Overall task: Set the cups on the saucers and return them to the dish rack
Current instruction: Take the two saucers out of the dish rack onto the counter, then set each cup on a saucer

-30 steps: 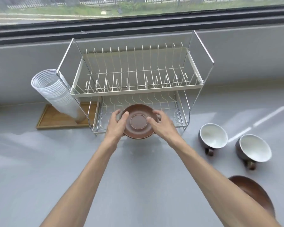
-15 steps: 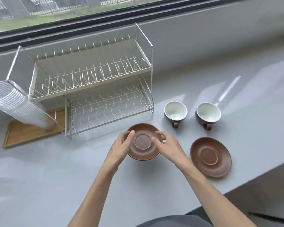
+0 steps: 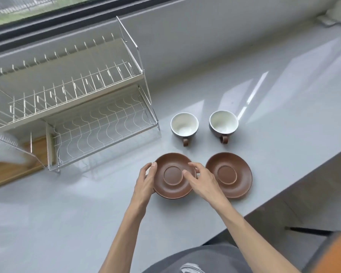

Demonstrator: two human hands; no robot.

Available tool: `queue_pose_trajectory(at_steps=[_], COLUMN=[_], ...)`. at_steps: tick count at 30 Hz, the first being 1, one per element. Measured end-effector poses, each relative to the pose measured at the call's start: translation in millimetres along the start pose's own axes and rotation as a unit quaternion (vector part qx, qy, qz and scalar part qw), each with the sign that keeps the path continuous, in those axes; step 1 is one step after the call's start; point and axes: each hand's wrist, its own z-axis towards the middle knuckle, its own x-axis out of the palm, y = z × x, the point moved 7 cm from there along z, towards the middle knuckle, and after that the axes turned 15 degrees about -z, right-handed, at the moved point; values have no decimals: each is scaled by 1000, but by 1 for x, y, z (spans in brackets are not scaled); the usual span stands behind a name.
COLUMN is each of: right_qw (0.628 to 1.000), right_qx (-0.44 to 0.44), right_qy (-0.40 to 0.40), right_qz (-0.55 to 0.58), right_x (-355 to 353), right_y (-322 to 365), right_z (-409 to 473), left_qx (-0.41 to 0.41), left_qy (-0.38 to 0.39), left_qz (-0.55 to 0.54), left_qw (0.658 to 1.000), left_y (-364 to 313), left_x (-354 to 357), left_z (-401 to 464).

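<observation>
Two brown saucers lie side by side on the grey counter. My left hand [image 3: 146, 179] grips the left rim of the left saucer [image 3: 170, 185], and my right hand [image 3: 202, 181] holds its right edge with fingers over the top. The right saucer [image 3: 229, 175] lies free next to it. Behind them stand two brown cups with white insides, the left cup [image 3: 184, 126] and the right cup [image 3: 223, 123], handles pointing toward me. The two-tier wire dish rack [image 3: 98, 123] stands at the left with nothing on its tiers.
A stack of clear plastic cups [image 3: 6, 148] leans on a wooden tray [image 3: 12, 172] left of the rack. The counter edge [image 3: 295, 184] drops off at the right, close to the right saucer. A window runs along the back wall.
Both hands have carried the saucer out of the rack's lower tier, toward me and to the right, down beside the other saucer. The view has shifted right.
</observation>
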Motion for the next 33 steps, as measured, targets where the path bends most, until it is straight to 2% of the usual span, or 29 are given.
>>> queue_pose_trajectory(at_steps=[16,22,25,29,33], right_qw=[999,999,997,995,995], right_qx=[-7,-16,-26,-40,-44], right_qy=[29,33,39,33,9], right_qz=[-10,-27,-59,-86,-92], right_x=[9,5,-3,-25,-56], right_y=[-13,-12,-9,-4,-5], right_z=[3,3,5,7,10], left_qx=[-12,-4,8,39,94], left_qy=[-28,4,19,21,9], left_qz=[7,114,254,444,511], left_qw=[1000,993,967,895,855], left_y=[13,14,9,-7,-32], left_x=[3,3,2,11,30], left_z=[7,13,18,22,22])
